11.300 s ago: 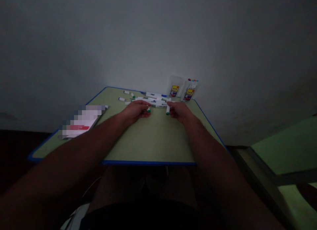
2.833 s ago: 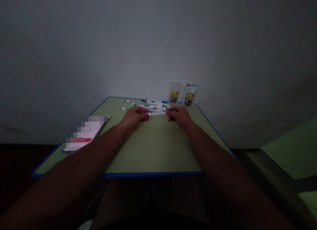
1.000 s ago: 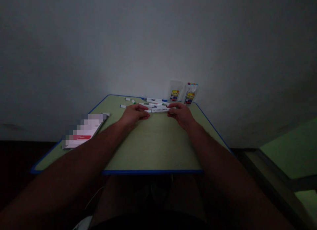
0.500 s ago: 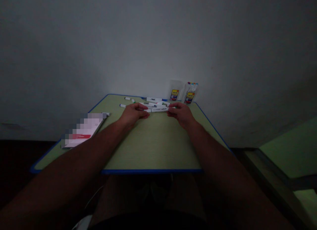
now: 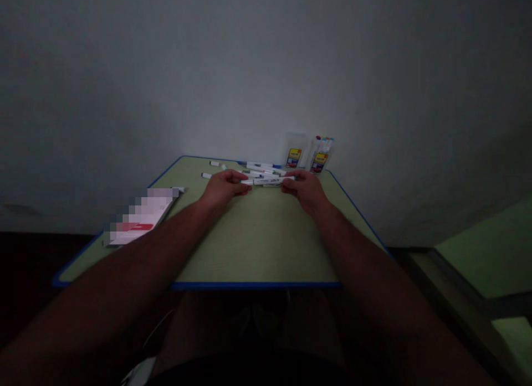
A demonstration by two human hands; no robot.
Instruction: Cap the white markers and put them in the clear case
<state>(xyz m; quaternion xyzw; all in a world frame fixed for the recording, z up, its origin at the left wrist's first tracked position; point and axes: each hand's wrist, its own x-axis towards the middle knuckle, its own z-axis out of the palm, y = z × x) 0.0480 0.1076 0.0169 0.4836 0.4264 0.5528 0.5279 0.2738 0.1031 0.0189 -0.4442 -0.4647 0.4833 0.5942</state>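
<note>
From the head view, your left hand and right hand are both clamped on opposite ends of one white marker, held sideways toward the far side of the counter, just near of those loose markers.

- Before you: a pale green table with a blue edge.
- On your left, a flat slab.
- Along the far side, a heap of markers.
- Left of it, loose caps.
- Far right, two upright cases.
</note>
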